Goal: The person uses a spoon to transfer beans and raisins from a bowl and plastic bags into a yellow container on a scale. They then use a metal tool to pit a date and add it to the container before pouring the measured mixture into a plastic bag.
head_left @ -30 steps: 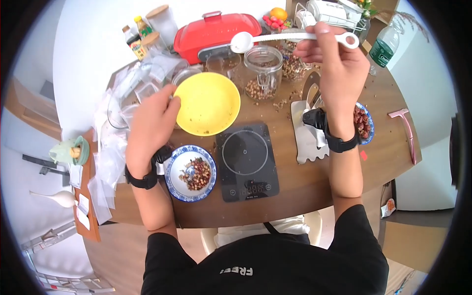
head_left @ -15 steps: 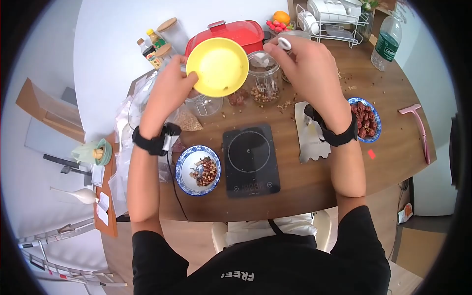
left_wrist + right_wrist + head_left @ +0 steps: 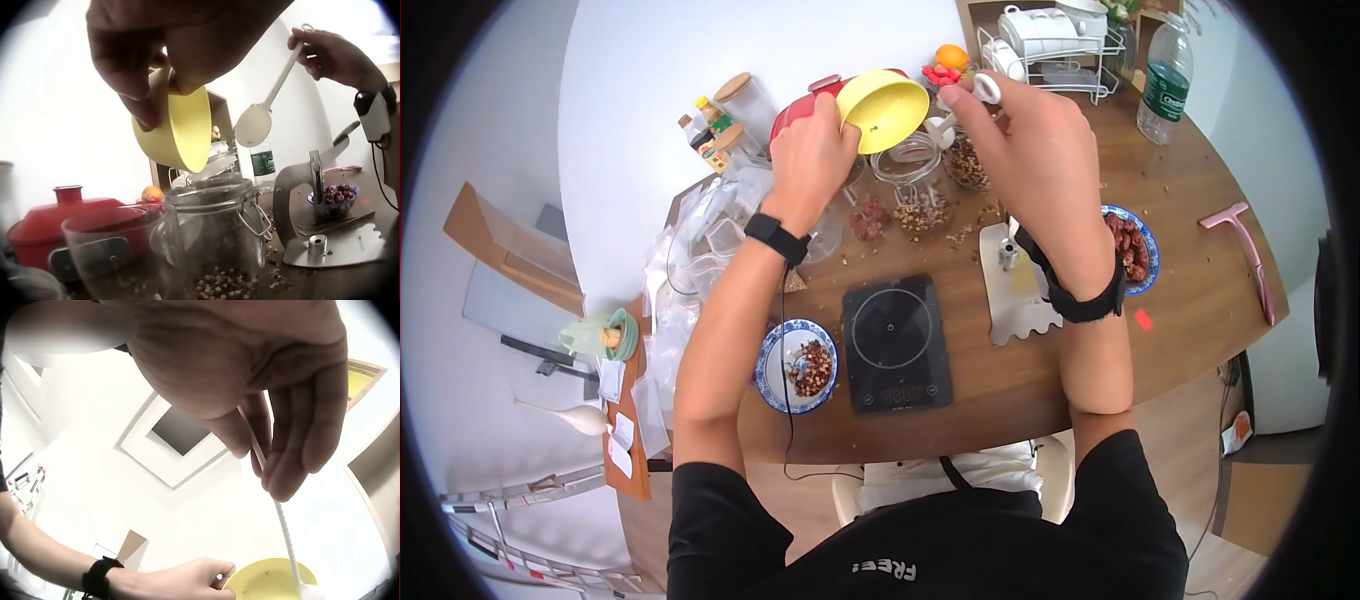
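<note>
The left hand (image 3: 812,158) pinches the rim of a yellow bowl (image 3: 886,110), which is tilted on its side above an open glass jar (image 3: 920,195). In the left wrist view the bowl (image 3: 181,131) hangs over the mouth of the jar (image 3: 212,231), with beans or grains at the jar's bottom. Between thumb and fingers, the right hand (image 3: 1040,150) holds a white long-handled spoon by its handle; the spoon's head (image 3: 254,125) points down beside the bowl. A few dark specks cling to the inside of the bowl (image 3: 265,581).
An induction cooker (image 3: 890,330) lies mid-table, a patterned bowl of mixed beans (image 3: 764,372) to its left. On the right are a metal stand (image 3: 1012,300), a bowl of dried red fruit (image 3: 1152,262) and a pink peeler-shaped tool (image 3: 1248,255). Behind stand a red cooker (image 3: 81,219), a bottle (image 3: 1166,90) and a cup rack.
The left hand has carried the yellow bowl up and to the right and tipped it further. The right hand has turned the spoon from level to head-down.
</note>
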A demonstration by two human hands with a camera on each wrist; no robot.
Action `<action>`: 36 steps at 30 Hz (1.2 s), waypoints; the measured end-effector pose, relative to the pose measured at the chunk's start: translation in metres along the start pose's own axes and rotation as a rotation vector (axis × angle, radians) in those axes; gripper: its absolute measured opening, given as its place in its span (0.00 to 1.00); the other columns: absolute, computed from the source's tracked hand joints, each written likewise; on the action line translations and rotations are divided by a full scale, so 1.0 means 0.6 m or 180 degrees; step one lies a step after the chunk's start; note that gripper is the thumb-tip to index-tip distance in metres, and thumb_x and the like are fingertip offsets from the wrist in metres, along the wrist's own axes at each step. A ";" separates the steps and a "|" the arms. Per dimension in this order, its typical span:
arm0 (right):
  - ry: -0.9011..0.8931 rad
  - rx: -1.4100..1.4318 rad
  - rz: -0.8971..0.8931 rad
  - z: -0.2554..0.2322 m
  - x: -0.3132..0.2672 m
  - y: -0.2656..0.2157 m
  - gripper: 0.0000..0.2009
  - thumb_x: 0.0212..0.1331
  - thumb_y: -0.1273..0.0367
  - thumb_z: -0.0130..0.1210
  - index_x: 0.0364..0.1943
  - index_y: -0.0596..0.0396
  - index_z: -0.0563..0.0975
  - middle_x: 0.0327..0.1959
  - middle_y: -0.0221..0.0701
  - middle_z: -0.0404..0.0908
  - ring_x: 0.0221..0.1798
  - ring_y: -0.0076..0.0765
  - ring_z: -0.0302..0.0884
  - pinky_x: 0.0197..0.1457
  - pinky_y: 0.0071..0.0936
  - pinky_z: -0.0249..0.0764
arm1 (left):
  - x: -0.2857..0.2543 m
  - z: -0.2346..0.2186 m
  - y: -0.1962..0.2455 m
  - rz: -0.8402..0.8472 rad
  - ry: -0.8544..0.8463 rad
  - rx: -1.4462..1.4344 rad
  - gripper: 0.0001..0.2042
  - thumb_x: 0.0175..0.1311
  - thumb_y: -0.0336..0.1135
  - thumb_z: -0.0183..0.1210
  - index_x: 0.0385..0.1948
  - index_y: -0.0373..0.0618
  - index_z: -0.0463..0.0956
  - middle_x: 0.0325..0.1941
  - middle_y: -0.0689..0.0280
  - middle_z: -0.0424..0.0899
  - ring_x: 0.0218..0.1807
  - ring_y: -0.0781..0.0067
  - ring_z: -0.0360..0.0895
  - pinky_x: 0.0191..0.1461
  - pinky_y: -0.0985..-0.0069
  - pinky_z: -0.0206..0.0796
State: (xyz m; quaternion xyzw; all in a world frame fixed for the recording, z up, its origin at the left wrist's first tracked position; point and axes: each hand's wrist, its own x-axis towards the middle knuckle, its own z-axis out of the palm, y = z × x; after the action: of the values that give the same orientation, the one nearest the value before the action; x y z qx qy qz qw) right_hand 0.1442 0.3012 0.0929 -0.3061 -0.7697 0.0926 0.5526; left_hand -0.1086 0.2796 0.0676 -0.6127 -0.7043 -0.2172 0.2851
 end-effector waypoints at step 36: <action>-0.0677 0.2104 -0.0210 -0.050 -0.014 -0.054 0.09 0.68 0.69 0.59 0.32 0.61 0.82 0.19 0.27 0.79 0.19 0.16 0.74 0.23 0.14 0.69 | -0.190 -0.089 -0.043 -0.0972 -0.3595 -0.1717 0.13 0.68 0.34 0.54 0.47 0.35 0.73 0.27 0.62 0.84 0.26 0.74 0.82 0.30 0.76 0.73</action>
State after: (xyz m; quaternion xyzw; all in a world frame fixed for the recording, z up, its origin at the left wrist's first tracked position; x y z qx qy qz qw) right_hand 0.1613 0.2649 0.1128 -0.0742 -0.7608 0.3503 0.5413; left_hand -0.1172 0.1564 0.0326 -0.5757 -0.7459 -0.0687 -0.3278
